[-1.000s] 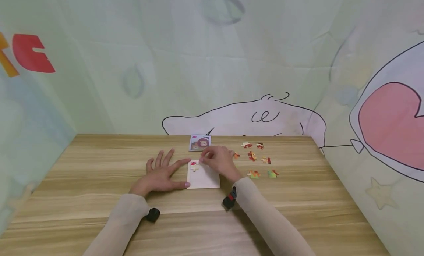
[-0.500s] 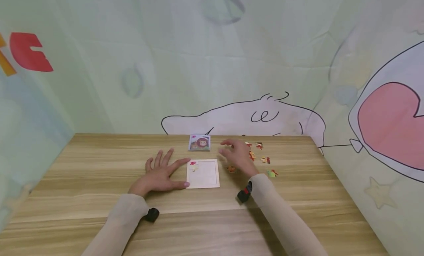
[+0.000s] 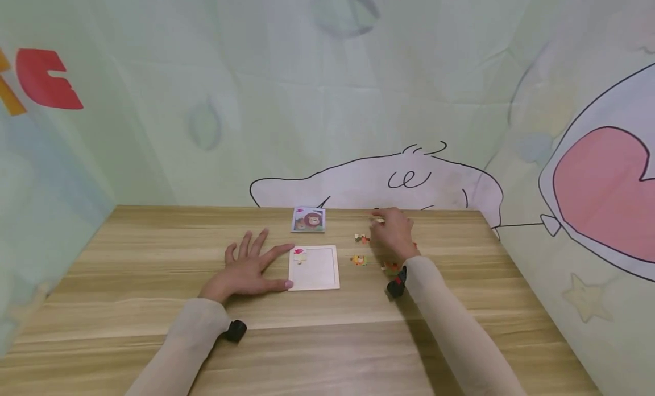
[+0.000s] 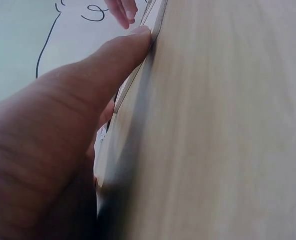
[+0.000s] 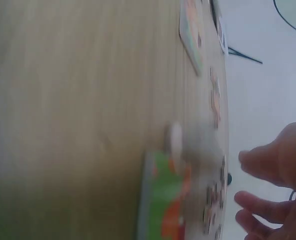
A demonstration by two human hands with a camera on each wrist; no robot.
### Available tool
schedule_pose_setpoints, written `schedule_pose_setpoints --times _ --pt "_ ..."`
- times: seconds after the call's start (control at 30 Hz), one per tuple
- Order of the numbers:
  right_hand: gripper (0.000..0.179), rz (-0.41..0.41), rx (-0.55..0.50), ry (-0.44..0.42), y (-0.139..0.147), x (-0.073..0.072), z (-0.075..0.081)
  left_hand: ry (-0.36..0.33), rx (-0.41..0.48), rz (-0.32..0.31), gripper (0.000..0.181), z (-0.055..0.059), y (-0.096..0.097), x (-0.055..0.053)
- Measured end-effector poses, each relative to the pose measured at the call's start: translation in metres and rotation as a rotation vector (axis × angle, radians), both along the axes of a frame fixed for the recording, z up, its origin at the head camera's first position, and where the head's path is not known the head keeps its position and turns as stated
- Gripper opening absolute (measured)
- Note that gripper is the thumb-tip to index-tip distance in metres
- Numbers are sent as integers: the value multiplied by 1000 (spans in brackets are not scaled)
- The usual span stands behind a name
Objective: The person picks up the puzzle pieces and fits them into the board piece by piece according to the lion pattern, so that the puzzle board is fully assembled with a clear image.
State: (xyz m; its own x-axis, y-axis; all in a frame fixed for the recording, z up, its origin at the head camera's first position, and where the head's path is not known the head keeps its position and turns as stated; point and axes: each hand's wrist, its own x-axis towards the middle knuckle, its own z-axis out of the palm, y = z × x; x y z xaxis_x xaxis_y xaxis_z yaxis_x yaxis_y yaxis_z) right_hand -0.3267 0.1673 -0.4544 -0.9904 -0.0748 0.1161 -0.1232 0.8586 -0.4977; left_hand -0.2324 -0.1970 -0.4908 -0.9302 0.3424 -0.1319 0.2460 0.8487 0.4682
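My left hand (image 3: 243, 273) rests on the table with fingers spread, index fingertip and thumb at the left corners of a white square puzzle frame (image 3: 319, 273). In the left wrist view the thumb (image 4: 122, 50) touches the frame's edge. One puzzle piece (image 3: 299, 256) with a pink print sits in the frame's upper left corner. Over the loose pieces at the right, my right hand (image 3: 395, 231) reaches down, with a pale piece (image 3: 378, 219) showing between thumb and index finger. The right wrist view shows that hand's fingertips apart, nothing between them.
A lion picture card (image 3: 309, 220) lies behind the frame. Several loose puzzle pieces lie to its right, among them one (image 3: 361, 238) and another (image 3: 359, 260), with a green one (image 3: 390, 267) by the right wrist. A printed cloth backdrop (image 3: 327, 111) stands behind the table.
My right hand has left the frame's upper edge and moved right to the loose pieces at the back. The left hand has stayed at the frame.
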Motion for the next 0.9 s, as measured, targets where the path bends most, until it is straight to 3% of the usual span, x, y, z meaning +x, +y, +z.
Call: schedule_pose_setpoints --times 0.13,0.3,0.9 --pt "38 -37 81 -20 6 -4 2 3 -3 3 95 -2 -1 -1" --pt "33 -50 108 -49 12 -5 1 3 -5 3 95 -2 -1 -2" --pt "19 -77 82 -32 15 -8 -2 -3 -5 -4 98 2 0 0"
